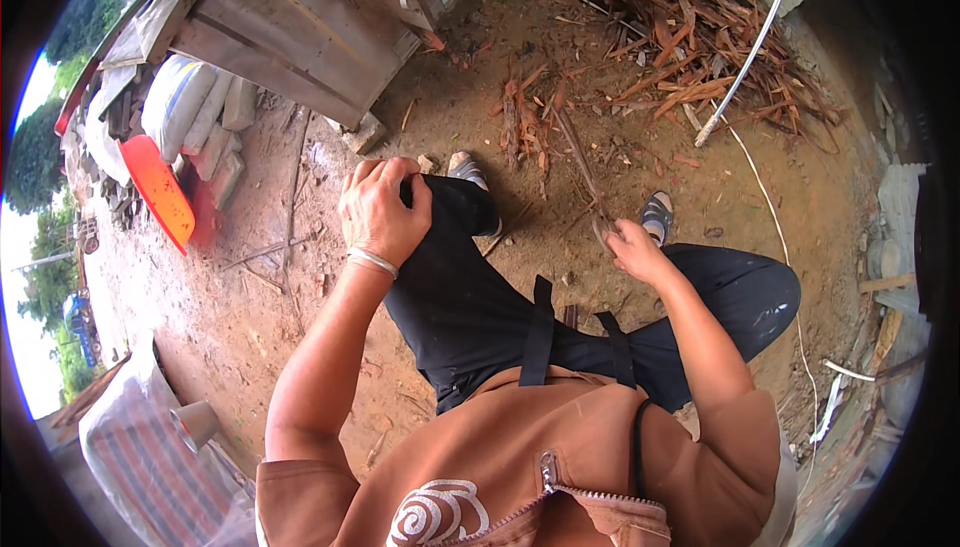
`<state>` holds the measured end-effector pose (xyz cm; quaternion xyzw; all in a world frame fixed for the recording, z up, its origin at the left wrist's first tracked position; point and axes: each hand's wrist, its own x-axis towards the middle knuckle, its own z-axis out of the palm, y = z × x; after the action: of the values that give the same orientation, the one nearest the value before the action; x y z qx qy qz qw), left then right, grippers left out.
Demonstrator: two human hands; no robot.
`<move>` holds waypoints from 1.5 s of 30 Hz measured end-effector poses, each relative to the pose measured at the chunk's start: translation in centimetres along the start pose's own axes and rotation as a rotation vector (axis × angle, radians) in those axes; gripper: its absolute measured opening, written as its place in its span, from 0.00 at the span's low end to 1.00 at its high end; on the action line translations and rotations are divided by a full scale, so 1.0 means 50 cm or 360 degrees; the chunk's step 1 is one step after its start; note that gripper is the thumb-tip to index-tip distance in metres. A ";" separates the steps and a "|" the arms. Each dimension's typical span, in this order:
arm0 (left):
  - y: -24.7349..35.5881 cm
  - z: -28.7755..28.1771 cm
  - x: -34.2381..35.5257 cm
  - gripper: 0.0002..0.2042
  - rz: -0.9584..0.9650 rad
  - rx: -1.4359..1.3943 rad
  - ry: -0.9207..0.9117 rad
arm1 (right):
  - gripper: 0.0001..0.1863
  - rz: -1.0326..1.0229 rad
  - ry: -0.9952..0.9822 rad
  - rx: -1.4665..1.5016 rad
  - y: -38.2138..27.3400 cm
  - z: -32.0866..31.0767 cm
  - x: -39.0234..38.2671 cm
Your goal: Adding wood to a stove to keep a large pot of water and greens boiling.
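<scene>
My left hand (385,209) rests on my bent left knee in black trousers, its fingers draped over the far side and its thumb apart. The fingertips are hidden, and a pale bangle circles that wrist. Between my knees, my right hand (634,251) is closed on the near end of a long, thin brown stick (578,152). Bent or looped near my fingers, the stick slants away toward a small heap of reddish wood strips (524,119) on the dirt. Whether its far tip touches the heap is unclear.
A large pile of split wood and bark (690,32) lies at the far right, with a white pipe (745,62) leaning across it. A wooden cabinet (290,32) stands at the far left. Nearby are white sacks (178,97), a red plastic piece (158,192) and a striped cover (150,447).
</scene>
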<state>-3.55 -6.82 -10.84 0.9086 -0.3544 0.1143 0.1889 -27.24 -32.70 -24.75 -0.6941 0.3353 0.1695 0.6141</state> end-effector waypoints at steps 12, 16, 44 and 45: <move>0.001 0.009 -0.002 0.02 0.0000 -0.0034 -0.0053 | 0.25 -0.0263 0.0153 -0.0214 0.031 0.006 -0.013; -0.006 0.010 -0.003 0.02 -0.0040 -0.0024 -0.0091 | 0.26 -0.0243 0.0241 -0.0150 0.033 -0.028 -0.020; 0.072 -0.030 0.003 0.03 0.0362 0.0128 -0.0067 | 0.19 0.0110 -0.0202 0.0393 0.081 -0.239 0.076; 0.077 -0.029 0.000 0.04 0.0377 0.0114 -0.0067 | 0.19 0.0095 -0.0186 0.0404 0.085 -0.243 0.075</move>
<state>-6.30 -8.82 -8.51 0.8688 -0.4588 0.1294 0.1340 -29.54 -45.50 -28.03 -0.5895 0.3382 0.1840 0.7101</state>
